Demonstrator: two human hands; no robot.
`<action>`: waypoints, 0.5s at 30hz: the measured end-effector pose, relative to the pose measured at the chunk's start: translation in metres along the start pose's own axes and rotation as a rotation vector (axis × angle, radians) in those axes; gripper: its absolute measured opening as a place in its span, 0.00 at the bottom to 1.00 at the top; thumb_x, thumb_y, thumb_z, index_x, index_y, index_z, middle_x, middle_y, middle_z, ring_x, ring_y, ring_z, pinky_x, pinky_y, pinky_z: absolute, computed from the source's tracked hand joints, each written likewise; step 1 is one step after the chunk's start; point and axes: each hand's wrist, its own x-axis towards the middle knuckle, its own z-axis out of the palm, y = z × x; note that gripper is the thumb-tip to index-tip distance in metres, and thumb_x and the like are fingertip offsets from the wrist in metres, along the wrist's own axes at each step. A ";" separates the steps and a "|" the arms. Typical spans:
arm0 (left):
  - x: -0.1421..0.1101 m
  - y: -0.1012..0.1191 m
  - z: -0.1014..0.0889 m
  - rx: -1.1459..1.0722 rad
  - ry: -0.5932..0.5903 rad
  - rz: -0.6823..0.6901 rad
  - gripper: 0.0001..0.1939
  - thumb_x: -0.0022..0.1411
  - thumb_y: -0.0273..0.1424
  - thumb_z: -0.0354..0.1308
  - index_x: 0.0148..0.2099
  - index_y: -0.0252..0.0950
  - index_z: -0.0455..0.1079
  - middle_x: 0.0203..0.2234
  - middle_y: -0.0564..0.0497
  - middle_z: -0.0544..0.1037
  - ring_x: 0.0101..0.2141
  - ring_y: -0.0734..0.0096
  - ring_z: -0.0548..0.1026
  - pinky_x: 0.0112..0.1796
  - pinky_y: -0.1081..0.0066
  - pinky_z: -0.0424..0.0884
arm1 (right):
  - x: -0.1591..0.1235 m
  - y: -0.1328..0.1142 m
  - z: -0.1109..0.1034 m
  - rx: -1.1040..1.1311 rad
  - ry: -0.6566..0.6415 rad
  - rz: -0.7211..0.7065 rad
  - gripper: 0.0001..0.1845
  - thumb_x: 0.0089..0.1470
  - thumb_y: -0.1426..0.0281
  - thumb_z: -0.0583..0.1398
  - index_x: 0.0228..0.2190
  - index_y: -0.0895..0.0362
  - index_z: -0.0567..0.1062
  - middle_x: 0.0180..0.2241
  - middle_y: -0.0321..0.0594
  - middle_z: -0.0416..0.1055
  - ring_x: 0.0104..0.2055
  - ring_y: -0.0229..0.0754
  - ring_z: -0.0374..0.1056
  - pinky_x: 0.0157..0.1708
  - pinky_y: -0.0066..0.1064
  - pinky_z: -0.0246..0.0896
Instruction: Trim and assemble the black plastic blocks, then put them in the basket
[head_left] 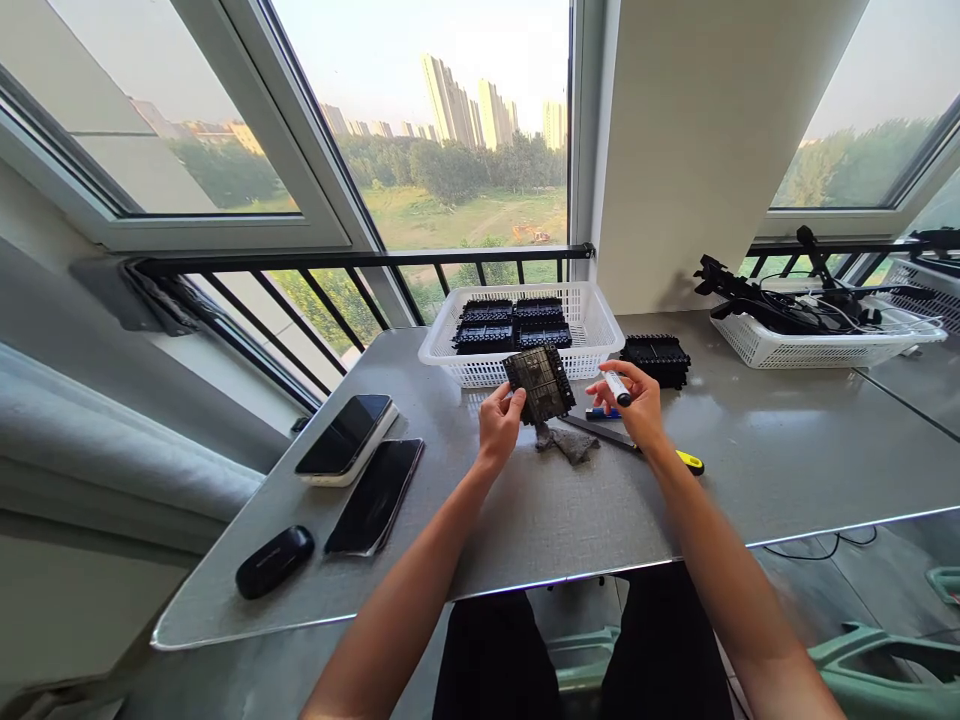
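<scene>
My left hand (500, 425) grips a black plastic part (541, 383) by its left edge and holds it tilted above the table. The part is flat and squarish, with a row of teeth along its right side. Between the fingers of my right hand (636, 402) is a white marker pen (616, 388) with a black end, close to the part but apart from it. Below them lie a crumpled grey cloth (571, 444), a blue pen (602, 413) and a file (600, 430) with a yellow and black handle (690, 462), partly hidden by my right hand.
A white basket (450, 365) with several black parts stands by the window. More black parts (655, 360) are stacked right of it. Another white basket (817, 348) holds black equipment. At the left lie two phone-like devices (349, 435) (376, 497) and a black case (274, 562).
</scene>
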 end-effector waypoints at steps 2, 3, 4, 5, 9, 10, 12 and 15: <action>-0.001 0.000 0.001 -0.003 -0.030 0.004 0.18 0.56 0.46 0.60 0.36 0.35 0.72 0.16 0.55 0.69 0.20 0.74 0.67 0.20 0.76 0.61 | -0.001 0.003 0.004 -0.012 -0.034 0.035 0.22 0.49 0.53 0.62 0.39 0.56 0.74 0.22 0.35 0.70 0.20 0.36 0.62 0.21 0.28 0.55; -0.002 0.001 0.001 -0.005 -0.043 0.006 0.17 0.56 0.46 0.60 0.35 0.35 0.72 0.16 0.55 0.68 0.19 0.74 0.66 0.19 0.76 0.60 | -0.002 0.004 0.007 -0.035 -0.048 0.050 0.22 0.50 0.52 0.61 0.37 0.57 0.74 0.19 0.33 0.67 0.18 0.34 0.58 0.19 0.28 0.52; -0.003 0.003 0.002 -0.006 -0.055 0.008 0.17 0.56 0.46 0.60 0.34 0.35 0.72 0.15 0.56 0.67 0.19 0.75 0.65 0.19 0.77 0.58 | -0.003 0.006 0.009 -0.066 -0.061 0.058 0.22 0.50 0.51 0.61 0.34 0.57 0.74 0.17 0.31 0.63 0.17 0.33 0.54 0.18 0.27 0.49; -0.004 0.004 0.002 -0.007 -0.064 0.010 0.17 0.55 0.46 0.61 0.33 0.35 0.72 0.15 0.56 0.66 0.18 0.76 0.64 0.19 0.77 0.57 | -0.003 0.008 0.011 -0.099 -0.072 0.059 0.22 0.50 0.50 0.61 0.31 0.57 0.74 0.16 0.29 0.59 0.17 0.32 0.51 0.18 0.27 0.46; -0.007 0.009 0.005 -0.008 -0.108 0.010 0.19 0.55 0.47 0.61 0.34 0.34 0.72 0.16 0.56 0.67 0.19 0.76 0.65 0.20 0.77 0.58 | -0.005 0.015 0.018 -0.212 -0.122 0.056 0.21 0.50 0.51 0.60 0.26 0.57 0.71 0.16 0.28 0.56 0.18 0.32 0.49 0.19 0.27 0.44; -0.008 0.010 0.006 -0.012 -0.124 0.010 0.19 0.55 0.47 0.61 0.35 0.34 0.73 0.17 0.55 0.68 0.20 0.76 0.66 0.21 0.77 0.59 | -0.005 0.017 0.018 -0.231 -0.137 0.061 0.21 0.51 0.51 0.60 0.27 0.57 0.71 0.17 0.29 0.57 0.18 0.32 0.50 0.19 0.26 0.44; -0.009 0.011 0.006 -0.020 -0.152 0.014 0.21 0.55 0.48 0.60 0.38 0.34 0.73 0.18 0.55 0.70 0.21 0.74 0.67 0.22 0.76 0.61 | -0.006 0.021 0.019 -0.261 -0.164 0.067 0.20 0.52 0.53 0.60 0.28 0.58 0.72 0.17 0.30 0.59 0.18 0.33 0.53 0.19 0.26 0.47; -0.009 0.012 0.006 -0.022 -0.170 0.010 0.21 0.55 0.48 0.60 0.39 0.34 0.74 0.18 0.54 0.70 0.22 0.74 0.67 0.22 0.76 0.61 | -0.006 0.024 0.018 -0.317 -0.188 0.048 0.18 0.53 0.54 0.60 0.29 0.58 0.73 0.18 0.32 0.63 0.19 0.34 0.58 0.20 0.27 0.51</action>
